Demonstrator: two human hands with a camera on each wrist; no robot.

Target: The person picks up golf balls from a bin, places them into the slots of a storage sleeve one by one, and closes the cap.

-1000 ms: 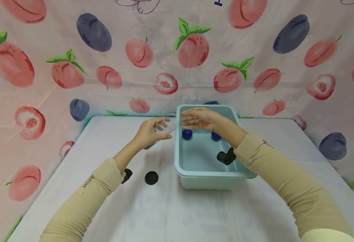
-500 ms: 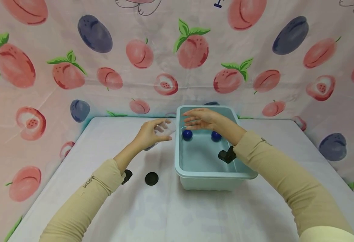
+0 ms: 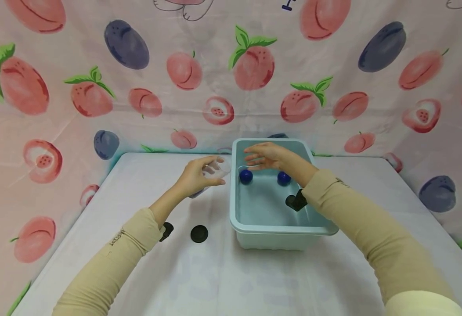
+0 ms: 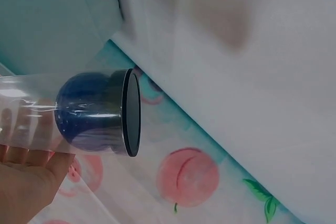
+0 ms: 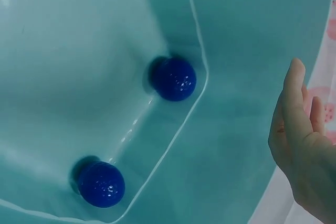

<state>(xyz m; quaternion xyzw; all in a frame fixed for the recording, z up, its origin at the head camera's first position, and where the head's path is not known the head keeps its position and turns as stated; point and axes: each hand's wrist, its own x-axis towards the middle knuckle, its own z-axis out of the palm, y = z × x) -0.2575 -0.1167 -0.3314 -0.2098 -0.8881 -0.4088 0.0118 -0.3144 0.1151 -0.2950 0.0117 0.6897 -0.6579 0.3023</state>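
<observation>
My left hand [image 3: 200, 175] grips a clear plastic tube [image 4: 31, 106] beside the left rim of a light-blue bin [image 3: 232, 193]. In the left wrist view the tube lies sideways, with a dark cap [image 4: 132, 114] on one end and a blue ball [image 4: 86, 111] inside against that cap. Over the back of the bin hovers my right hand [image 3: 268, 156], fingers extended and nothing in them. Two more blue balls, one on the left [image 3: 246, 177] and one on the right [image 3: 283, 178], lie on the bin's floor, below the right hand.
A round black disc [image 3: 199, 234] lies on the white-covered table [image 3: 199, 281], left of the bin. Dark wrist cameras show at the left cuff [image 3: 167, 231] and the right cuff [image 3: 296, 201]. A fruit-print cloth [image 3: 215, 57] hangs behind the table.
My right hand has drifted slightly to the right over the bin. The left hand keeps its hold on the tube almost unmoved, and the balls in the bin stay in place.
</observation>
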